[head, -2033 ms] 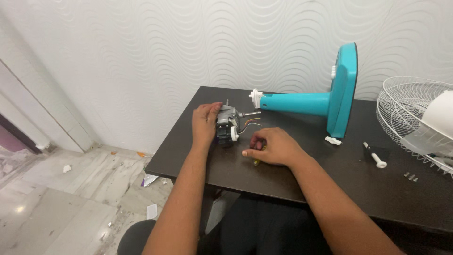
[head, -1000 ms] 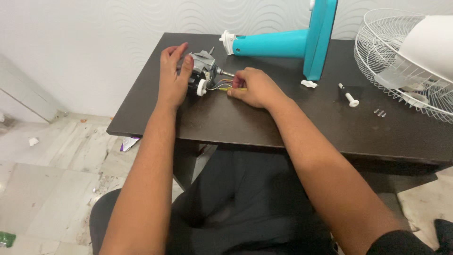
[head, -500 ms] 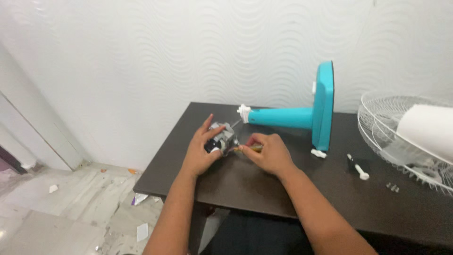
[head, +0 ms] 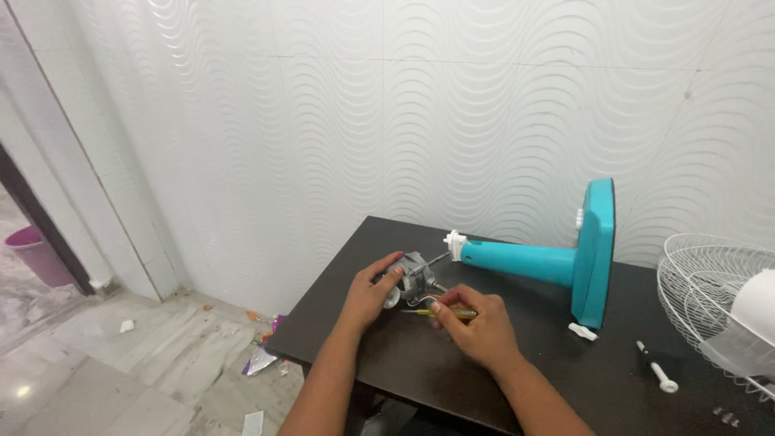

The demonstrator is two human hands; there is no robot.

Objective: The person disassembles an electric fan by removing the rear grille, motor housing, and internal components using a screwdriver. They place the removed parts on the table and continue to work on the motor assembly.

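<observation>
Two hands are kept at the small grey motor (head: 414, 276) on the dark worktop (head: 452, 371): the left hand (head: 371, 297) is closed around it, as half a second ago, while the right hand (head: 478, 327), at its 4 o'clock, is now gripping a yellow-handled screwdriver (head: 444, 313) pointed toward it. Toward 3 o'clock the teal fan stand (head: 557, 260) is laid on its side, with a white wire grille (head: 702, 282) farther out; no packages or labels can be made out.

On the table (head: 420, 379), the motor (head: 416, 274) sits near the left far corner, with the left hand (head: 370, 297) on its left side and the right hand (head: 476, 327) just right and nearer, holding a screwdriver (head: 440, 313). The fan stand (head: 549, 262) lies on its side right of the motor, against the far wall. Further right sit a small clip (head: 582, 331), a pin (head: 658, 376) and, at the right edge, the wire grille (head: 698, 282).
</observation>
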